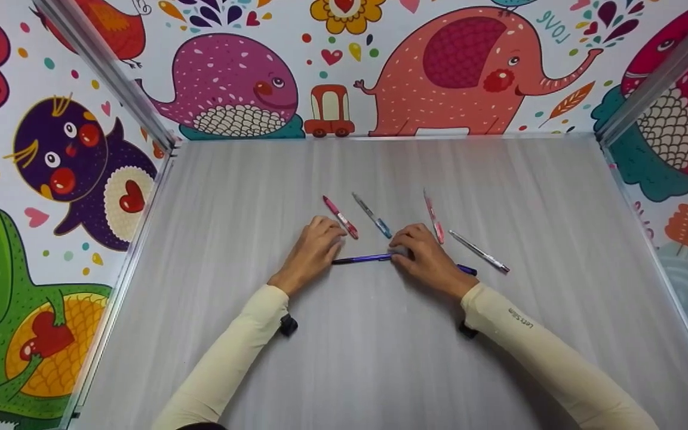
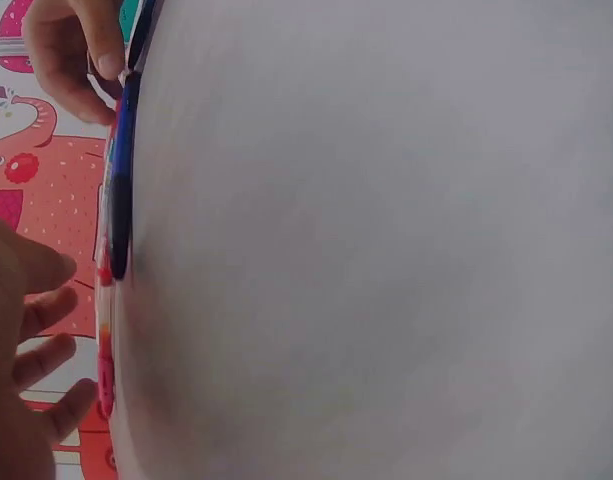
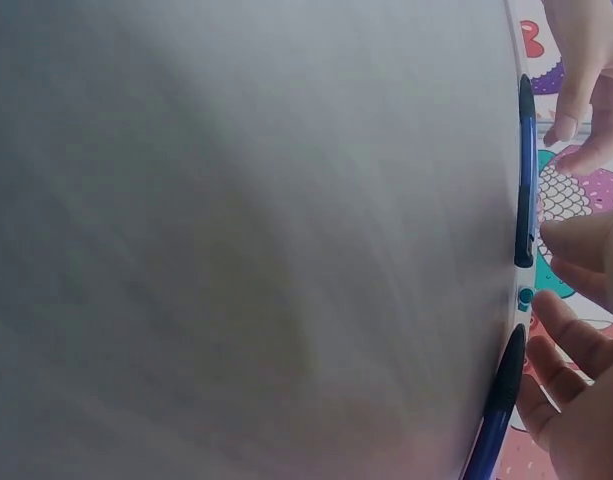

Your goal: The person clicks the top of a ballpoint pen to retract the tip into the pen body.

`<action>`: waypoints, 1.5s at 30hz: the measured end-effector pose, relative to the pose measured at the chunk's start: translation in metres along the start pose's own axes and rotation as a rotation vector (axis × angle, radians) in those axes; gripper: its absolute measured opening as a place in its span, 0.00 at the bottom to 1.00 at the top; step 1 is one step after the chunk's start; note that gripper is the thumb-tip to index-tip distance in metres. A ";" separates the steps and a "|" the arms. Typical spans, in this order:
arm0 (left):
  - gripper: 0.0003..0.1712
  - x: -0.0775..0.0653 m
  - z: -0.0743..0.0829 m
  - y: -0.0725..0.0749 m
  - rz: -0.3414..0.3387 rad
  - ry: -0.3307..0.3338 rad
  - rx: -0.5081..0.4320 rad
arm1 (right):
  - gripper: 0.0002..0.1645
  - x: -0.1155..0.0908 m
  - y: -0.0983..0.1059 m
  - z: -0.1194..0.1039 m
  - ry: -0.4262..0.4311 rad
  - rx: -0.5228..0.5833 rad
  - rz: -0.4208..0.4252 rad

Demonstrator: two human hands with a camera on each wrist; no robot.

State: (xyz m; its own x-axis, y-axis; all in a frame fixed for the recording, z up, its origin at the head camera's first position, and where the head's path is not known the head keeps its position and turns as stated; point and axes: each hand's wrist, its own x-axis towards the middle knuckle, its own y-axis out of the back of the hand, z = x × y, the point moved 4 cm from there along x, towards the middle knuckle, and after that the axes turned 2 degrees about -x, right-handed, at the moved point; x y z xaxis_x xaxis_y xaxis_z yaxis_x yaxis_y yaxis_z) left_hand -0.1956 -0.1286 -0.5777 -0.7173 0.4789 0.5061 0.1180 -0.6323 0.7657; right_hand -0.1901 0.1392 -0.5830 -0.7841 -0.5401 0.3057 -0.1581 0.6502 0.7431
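A dark blue pen (image 1: 362,259) lies crosswise on the table between the two hands. My left hand (image 1: 317,248) is just off its dark tip, with relaxed, spread fingers (image 2: 51,330) holding nothing. At the pen's other end is my right hand (image 1: 424,257), its thumb tip right at the barrel and its other fingers loosely bent, apart from the thumb. A second blue pen (image 1: 467,270) lies partly hidden beneath the right hand; its tip (image 3: 506,375) shows in the right wrist view. Beyond the left fingertips lies a red-pink pen (image 1: 340,217).
A grey-blue pen (image 1: 371,215) and a pink pen (image 1: 433,216) lie beyond the right hand. To its right is a clear pen with a dark tip (image 1: 478,251). The pale wooden table (image 1: 344,358) is bordered by walls with cartoon animals (image 1: 451,71).
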 end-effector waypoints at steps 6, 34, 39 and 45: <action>0.09 0.007 -0.017 0.005 -0.058 0.016 0.022 | 0.09 0.000 0.002 0.000 -0.017 0.020 0.001; 0.24 0.028 -0.061 0.003 -0.200 0.040 0.162 | 0.18 0.026 -0.008 -0.021 -0.064 -0.088 0.162; 0.23 0.029 -0.065 0.001 -0.238 0.046 0.193 | 0.18 0.035 -0.019 -0.025 -0.063 -0.095 0.154; 0.21 0.030 -0.068 -0.002 -0.274 0.042 0.206 | 0.17 0.044 -0.030 -0.027 -0.057 -0.137 0.130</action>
State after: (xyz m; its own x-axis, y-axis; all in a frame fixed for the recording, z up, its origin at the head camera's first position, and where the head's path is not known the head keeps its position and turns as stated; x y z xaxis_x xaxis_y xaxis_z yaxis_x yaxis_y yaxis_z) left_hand -0.2640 -0.1545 -0.5913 -0.7686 0.5859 0.2570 0.0500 -0.3455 0.9371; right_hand -0.2039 0.0813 -0.5762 -0.8258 -0.4227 0.3734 0.0273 0.6314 0.7750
